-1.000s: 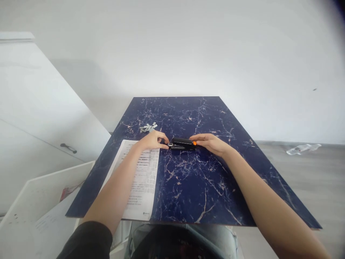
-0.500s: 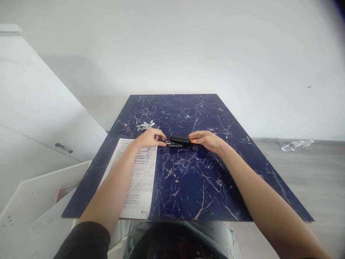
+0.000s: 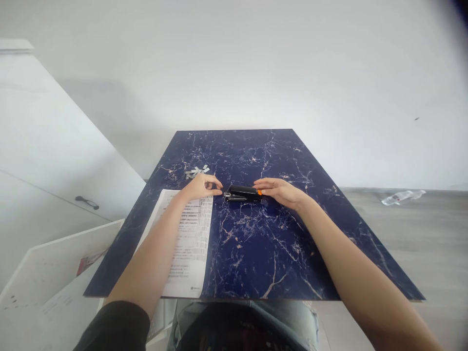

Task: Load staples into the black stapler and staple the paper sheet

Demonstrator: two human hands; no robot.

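Stapler (image 3: 242,191), black with an orange tip at its right end, on the counter (image 3: 237,151) at the centre of the frame. Lies lengthwise from left to right, with its upper arm tilted slightly up from the base and bare metal showing at the left end. Just beside that metal end, the left hand (image 3: 201,187), with thumb and forefinger curled towards each other, tips close together. Cannot tell about anything pinched between them, nor about contact with the metal. At the orange end, the right hand (image 3: 281,191), with thumb and fingers closed about it, touching. Cannot tell how firmly.

Left of centre, printed paper (image 3: 193,273) on the counter, partly covered from view by the left forearm, with text too small to read. Just beyond the left hand, a loose pile of thin silvery strips (image 3: 197,171), crossing at odd angles. Dark blue with pale veins, all across the counter surface.

At the left of the frame, a white cabinet (image 3: 47,131) with a dark handle (image 3: 87,202); at lower left, an open white container (image 3: 73,236) with papers inside. At the right edge, a clear plastic wrapper (image 3: 402,197) on the grey floor (image 3: 420,239).
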